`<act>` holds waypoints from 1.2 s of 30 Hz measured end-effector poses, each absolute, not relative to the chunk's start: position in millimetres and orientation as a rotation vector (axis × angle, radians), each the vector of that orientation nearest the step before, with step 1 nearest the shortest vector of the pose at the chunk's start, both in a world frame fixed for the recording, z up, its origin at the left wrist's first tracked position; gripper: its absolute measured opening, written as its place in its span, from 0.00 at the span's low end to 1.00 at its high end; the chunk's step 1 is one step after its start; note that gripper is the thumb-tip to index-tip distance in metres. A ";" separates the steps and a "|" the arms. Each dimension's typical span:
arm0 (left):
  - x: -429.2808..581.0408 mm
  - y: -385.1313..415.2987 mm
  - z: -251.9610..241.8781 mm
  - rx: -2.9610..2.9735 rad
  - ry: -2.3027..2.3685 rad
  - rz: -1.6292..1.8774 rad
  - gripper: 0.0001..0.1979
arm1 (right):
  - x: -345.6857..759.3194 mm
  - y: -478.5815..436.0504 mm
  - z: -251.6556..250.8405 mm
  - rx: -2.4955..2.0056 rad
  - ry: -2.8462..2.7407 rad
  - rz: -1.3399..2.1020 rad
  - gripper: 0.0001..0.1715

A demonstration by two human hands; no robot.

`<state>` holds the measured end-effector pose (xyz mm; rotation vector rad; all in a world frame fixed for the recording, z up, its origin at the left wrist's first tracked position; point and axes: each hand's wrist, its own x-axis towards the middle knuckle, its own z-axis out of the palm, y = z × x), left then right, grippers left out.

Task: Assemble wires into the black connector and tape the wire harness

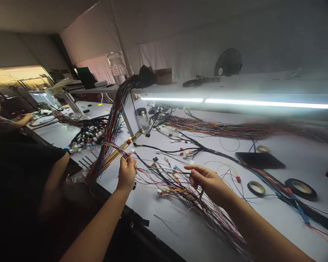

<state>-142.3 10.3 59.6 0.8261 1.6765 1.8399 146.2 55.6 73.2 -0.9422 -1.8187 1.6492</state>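
Note:
My left hand is closed around a bunch of thin multicoloured wires at the table's near side. To its right, my right hand has thumb and fingers brought together on a thin black cable, its index finger pointing left. Beneath and between both hands spreads a loose wire harness with red, black, yellow and white strands. Small white connectors sit on some wire ends. Behind it lies a black-sleeved branching harness. The strands inside my left fist are hidden.
Tape rolls and a dark flat tablet-like object lie to the right. A glass jar stands by the shelf post. A thick wire bundle hangs from the shelf. Close on the left is a person in dark clothing.

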 end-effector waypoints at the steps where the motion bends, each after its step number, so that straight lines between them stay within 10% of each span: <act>1: -141.4 10.3 60.5 0.831 1.653 1.856 0.12 | 146.0 55.9 69.2 -1.044 -1.811 1.589 0.25; 15: -130.9 12.7 76.9 0.873 1.460 1.855 0.13 | 165.6 40.2 62.6 -0.431 -1.948 2.091 0.17; 20: -131.1 27.2 138.9 0.874 1.363 1.770 0.12 | 150.0 7.8 100.4 -0.119 -2.715 1.215 0.14; 27: -63.6 26.0 243.7 1.026 0.851 1.472 0.15 | 143.9 70.2 227.8 -0.614 -1.918 0.547 0.12; 36: 19.0 21.9 239.1 1.386 0.752 1.284 0.21 | 112.2 71.1 302.5 -0.264 -1.636 1.294 0.14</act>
